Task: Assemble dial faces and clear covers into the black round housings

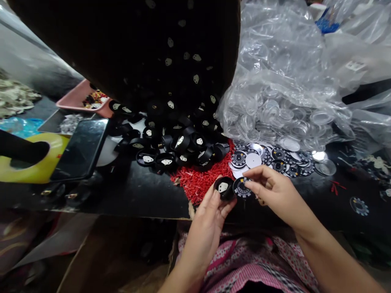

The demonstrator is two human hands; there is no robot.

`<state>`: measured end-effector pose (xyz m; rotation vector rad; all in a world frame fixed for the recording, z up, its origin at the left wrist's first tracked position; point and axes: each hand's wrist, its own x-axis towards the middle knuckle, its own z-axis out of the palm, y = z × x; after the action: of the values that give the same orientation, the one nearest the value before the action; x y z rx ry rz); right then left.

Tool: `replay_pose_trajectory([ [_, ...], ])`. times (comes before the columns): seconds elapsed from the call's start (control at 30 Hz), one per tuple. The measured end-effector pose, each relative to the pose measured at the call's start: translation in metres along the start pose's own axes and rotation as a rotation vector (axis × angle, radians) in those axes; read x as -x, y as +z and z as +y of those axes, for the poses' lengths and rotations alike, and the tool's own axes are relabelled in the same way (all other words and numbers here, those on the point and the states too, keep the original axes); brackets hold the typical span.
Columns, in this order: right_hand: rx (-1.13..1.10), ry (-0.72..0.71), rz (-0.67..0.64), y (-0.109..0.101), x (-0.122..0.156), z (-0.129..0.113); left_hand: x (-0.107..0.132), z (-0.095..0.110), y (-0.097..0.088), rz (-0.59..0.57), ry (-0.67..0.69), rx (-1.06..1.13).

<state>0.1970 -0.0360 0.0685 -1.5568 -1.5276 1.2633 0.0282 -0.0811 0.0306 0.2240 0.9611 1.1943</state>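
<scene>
- Evidently the dial disc (242, 188) lay just right of the black casing (225, 189), at its rim; whether the two touched, I could not tell.
- Both were round, without a long axis, their faces turned up toward the camera.
- The left hand (213, 205) gripped the casing; the right hand (273, 190), nearer the disc, pinched its right edge between thumb and fingers.
- The disc was black with white rim markings and a yellow patch; the casing showed a pale plate inside.

Round housing (228, 192): smooth, glossy plastic. Bag (275, 69): crinkled clear plastic, shiny. Phone screen (80, 151): glassy. Tabletop (149, 197): smooth, low sheen.
</scene>
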Motion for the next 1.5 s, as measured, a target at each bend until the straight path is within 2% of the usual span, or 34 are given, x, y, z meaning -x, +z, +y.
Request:
replay_pose_trajectory([
  [0.1,0.006,-0.061,0.058,0.0,0.005,-0.002,0.003,-0.003,0.002,-0.02,-0.032,-0.002],
  [0.27,0.13,-0.222,-0.003,0.013,0.009,-0.012,0.008,-0.008,0.005,-0.08,-0.027,-0.063],
  [0.43,0.075,-0.051,0.006,0.02,0.007,-0.011,0.008,-0.011,-0.001,-0.101,0.011,-0.201],
  [0.63,0.103,-0.023,-0.021,0.016,0.006,-0.009,0.009,-0.012,-0.005,-0.128,0.019,-0.216],
  [0.83,0.088,0.022,-0.197,0.017,0.005,-0.004,0.005,-0.012,-0.001,-0.097,0.012,-0.287],
  [0.97,0.11,-0.034,-0.207,0.009,0.008,-0.004,0.004,-0.006,-0.008,-0.093,0.156,-0.598],
  [1.1,0.132,-0.145,-0.342,-0.005,0.009,-0.004,0.014,-0.002,-0.031,-0.251,0.491,-1.017],
  [1.17,0.271,-0.179,-0.269,-0.004,0.006,-0.002,0.021,-0.002,-0.041,-0.231,0.53,-1.068],
  [1.23,0.49,-0.2,-0.182,0.004,0.0,0.001,0.026,-0.001,-0.045,-0.077,0.402,-0.968],
  [1.33,0.782,-0.232,-0.169,0.023,-0.01,0.002,0.025,0.003,-0.042,0.123,0.185,-0.628],
  [1.43,0.94,-0.278,-0.157,0.034,-0.015,0.001,0.014,0.013,-0.034,0.139,0.106,-0.307],
  [1.5,0.954,-0.304,-0.166,0.037,-0.015,0.0,0.004,0.019,-0.029,0.125,0.103,-0.191],
])
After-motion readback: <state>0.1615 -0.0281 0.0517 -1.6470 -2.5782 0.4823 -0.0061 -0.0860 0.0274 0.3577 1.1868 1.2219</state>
